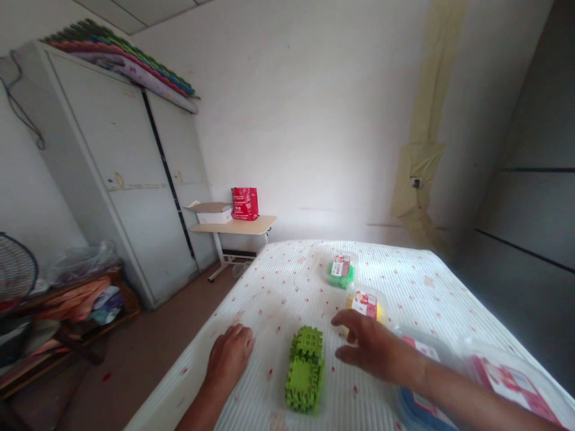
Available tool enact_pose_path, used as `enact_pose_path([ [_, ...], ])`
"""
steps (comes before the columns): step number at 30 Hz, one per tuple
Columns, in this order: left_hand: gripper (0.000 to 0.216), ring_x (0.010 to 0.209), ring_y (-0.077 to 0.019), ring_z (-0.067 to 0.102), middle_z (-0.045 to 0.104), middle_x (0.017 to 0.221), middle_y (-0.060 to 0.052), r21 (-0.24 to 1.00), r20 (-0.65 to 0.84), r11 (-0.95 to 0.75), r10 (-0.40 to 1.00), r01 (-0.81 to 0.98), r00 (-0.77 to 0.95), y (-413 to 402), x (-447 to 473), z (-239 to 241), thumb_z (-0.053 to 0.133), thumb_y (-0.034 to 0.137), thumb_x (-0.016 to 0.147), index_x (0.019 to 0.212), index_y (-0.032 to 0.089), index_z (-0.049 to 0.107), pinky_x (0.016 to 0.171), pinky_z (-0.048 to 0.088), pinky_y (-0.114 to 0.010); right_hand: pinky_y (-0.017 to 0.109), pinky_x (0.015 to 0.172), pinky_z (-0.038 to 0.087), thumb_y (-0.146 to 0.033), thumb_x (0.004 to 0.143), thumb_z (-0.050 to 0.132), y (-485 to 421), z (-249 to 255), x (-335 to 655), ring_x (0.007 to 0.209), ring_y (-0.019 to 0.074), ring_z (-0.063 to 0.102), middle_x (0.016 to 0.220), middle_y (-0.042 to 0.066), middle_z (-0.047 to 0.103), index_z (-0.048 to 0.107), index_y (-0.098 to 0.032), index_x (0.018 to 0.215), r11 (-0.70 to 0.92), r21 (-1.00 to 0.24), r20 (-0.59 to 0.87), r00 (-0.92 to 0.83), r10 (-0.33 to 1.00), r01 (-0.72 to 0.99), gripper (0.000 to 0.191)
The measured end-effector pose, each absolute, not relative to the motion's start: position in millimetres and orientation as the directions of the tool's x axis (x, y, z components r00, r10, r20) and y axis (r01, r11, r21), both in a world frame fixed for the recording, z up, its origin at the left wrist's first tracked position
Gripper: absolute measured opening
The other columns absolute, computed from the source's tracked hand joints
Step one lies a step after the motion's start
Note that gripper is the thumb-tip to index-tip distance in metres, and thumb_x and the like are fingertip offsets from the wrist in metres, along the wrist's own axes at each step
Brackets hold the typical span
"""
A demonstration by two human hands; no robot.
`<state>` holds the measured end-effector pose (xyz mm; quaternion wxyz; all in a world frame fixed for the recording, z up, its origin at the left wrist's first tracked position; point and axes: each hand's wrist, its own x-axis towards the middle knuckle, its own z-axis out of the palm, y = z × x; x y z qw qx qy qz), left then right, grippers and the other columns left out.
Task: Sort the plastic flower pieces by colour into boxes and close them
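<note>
Two stacks of green interlocking plastic building pieces lie end to end at the near middle of the table, with a window-like grid on the farther one. My left hand rests to their left in a loose fist, apart from them; nothing shows in it. To their right my right hand hovers with thumb and fingers spread, holding nothing. Just behind it is a clear plastic box with yellow contents and a red-and-white label, partly hidden by the hand. Farther back sits a clear box of green pieces.
Beneath my right forearm is a clear box with blue contents. Another labelled clear box lies at the right edge. Beyond the dotted white tablecloth, a small desk bears a red bag. A cabinet stands left.
</note>
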<state>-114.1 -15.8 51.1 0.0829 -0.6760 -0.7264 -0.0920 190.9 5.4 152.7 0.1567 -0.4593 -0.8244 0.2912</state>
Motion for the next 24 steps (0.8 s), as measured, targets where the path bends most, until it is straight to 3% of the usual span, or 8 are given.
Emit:
enact_pose_path([
  [3, 0.033, 0.112, -0.0220, 0.044, 0.054, 0.118, -0.008, 0.090, 0.258, 0.107, 0.958, 0.990, -0.127, -14.3, -123.7, 48.9, 0.050, 0.031, 0.075, 0.106, 0.020, 0.058, 0.090, 0.036, -0.032, 0.026, 0.069, 0.046, -0.021, 0.068, 0.059, 18.3, 152.5, 187.1, 0.075, 0.0137, 0.058, 0.104, 0.008, 0.059, 0.056, -0.018, 0.104, 0.440, -0.595, 0.053, -0.514, 0.856, 0.672, 0.037],
  [5, 0.038, 0.118, -0.0216, 0.041, 0.052, 0.124, -0.009, 0.138, 0.226, 0.115, 0.963, 0.984, -0.144, -11.0, -128.6, 48.3, 0.051, 0.032, 0.075, 0.110, 0.020, 0.057, 0.096, 0.033, -0.032, 0.025, 0.068, 0.046, -0.021, 0.068, 0.059, 20.3, 154.2, 183.1, 0.074, 0.0139, 0.058, 0.103, 0.008, 0.059, 0.057, -0.017, 0.103, 0.451, -0.590, 0.058, -0.522, 0.851, 0.669, 0.035],
  [8, 0.031, 0.110, -0.0195, 0.050, 0.059, 0.115, -0.008, 0.169, 0.163, 0.090, 0.980, 0.982, -0.118, -4.7, -129.3, 50.6, 0.047, 0.032, 0.078, 0.103, 0.021, 0.061, 0.095, 0.034, -0.030, 0.026, 0.067, 0.046, -0.021, 0.068, 0.059, 16.4, 159.2, 176.9, 0.074, 0.0145, 0.058, 0.099, 0.008, 0.061, 0.058, -0.016, 0.103, 0.452, -0.591, 0.032, -0.541, 0.841, 0.668, 0.035],
  [12, 0.026, 0.089, -0.0202, 0.060, 0.066, 0.095, -0.009, 0.096, 0.145, 0.072, 0.986, 0.993, -0.085, -2.4, -123.9, 54.9, 0.045, 0.029, 0.078, 0.095, 0.020, 0.063, 0.083, 0.041, -0.031, 0.025, 0.067, 0.046, -0.023, 0.068, 0.060, 13.9, 162.2, 174.0, 0.072, 0.0143, 0.059, 0.090, 0.006, 0.064, 0.061, -0.018, 0.101, 0.453, -0.579, 0.016, -0.546, 0.838, 0.678, 0.033],
  [17, 0.033, 0.080, -0.0207, 0.062, 0.067, 0.089, -0.010, 0.066, 0.352, 0.106, 0.928, 0.992, -0.122, -15.8, -132.2, 71.2, 0.032, 0.024, 0.083, 0.093, 0.019, 0.062, 0.074, 0.045, -0.030, 0.025, 0.064, 0.046, -0.023, 0.070, 0.059, 31.5, 155.7, 179.0, 0.067, 0.0147, 0.060, 0.077, 0.005, 0.066, 0.061, -0.016, 0.102, 0.455, -0.598, 0.049, -0.536, 0.843, 0.660, 0.033],
  [19, 0.033, 0.085, -0.0214, 0.061, 0.066, 0.094, -0.010, 0.182, 0.474, 0.142, 0.854, 0.973, -0.214, -23.3, -135.6, 86.0, 0.032, 0.028, 0.083, 0.096, 0.020, 0.062, 0.076, 0.045, -0.031, 0.025, 0.064, 0.046, -0.023, 0.071, 0.057, 41.7, 156.2, 177.0, 0.070, 0.0145, 0.060, 0.087, 0.007, 0.066, 0.058, -0.015, 0.107, 0.493, -0.626, 0.126, -0.546, 0.829, 0.604, 0.036],
  [21, 0.034, 0.088, -0.0215, 0.061, 0.067, 0.095, -0.008, 0.409, 0.518, 0.136, 0.779, 0.902, -0.352, -30.6, -132.9, 103.1, 0.036, 0.036, 0.081, 0.096, 0.020, 0.062, 0.077, 0.046, -0.030, 0.025, 0.065, 0.047, -0.024, 0.075, 0.054, 50.1, 161.1, 170.1, 0.072, 0.0138, 0.060, 0.100, 0.009, 0.064, 0.054, -0.016, 0.112, 0.555, -0.648, 0.236, -0.556, 0.797, 0.521, 0.038],
  [24, 0.041, 0.077, -0.0202, 0.064, 0.069, 0.083, -0.007, 0.785, 0.349, 0.058, 0.781, 0.617, -0.518, -41.9, -116.1, 123.4, 0.040, 0.048, 0.076, 0.094, 0.018, 0.062, 0.068, 0.050, -0.029, 0.027, 0.068, 0.047, -0.027, 0.081, 0.047, 55.9, 173.2, 152.9, 0.071, 0.0124, 0.060, 0.106, 0.009, 0.061, 0.046, -0.017, 0.121, 0.627, -0.646, 0.379, -0.530, 0.759, 0.436, 0.041],
])
